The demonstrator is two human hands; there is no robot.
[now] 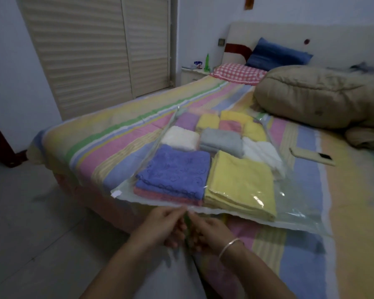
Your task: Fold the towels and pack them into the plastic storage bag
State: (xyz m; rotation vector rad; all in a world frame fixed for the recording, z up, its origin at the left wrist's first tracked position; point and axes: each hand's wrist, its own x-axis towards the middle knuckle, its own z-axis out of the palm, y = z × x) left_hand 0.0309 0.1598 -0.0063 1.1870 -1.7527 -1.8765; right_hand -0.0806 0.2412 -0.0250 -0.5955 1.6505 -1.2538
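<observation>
Bed point(125, 139) corner: both hands pinch bag point(294, 214) near edge.

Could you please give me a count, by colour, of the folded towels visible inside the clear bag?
Yellow: 4
White or cream: 2
Blue: 1
Purple: 1
Grey: 1
Pink: 2
Total: 11 visible in the plastic storage bag

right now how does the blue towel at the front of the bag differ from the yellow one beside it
The blue towel has an embroidered pattern; the yellow towel is plain. The blue towel lies on a pink one, the yellow on more yellow layers. The yellow looks larger. Both are folded flat inside the plastic storage bag.
</observation>
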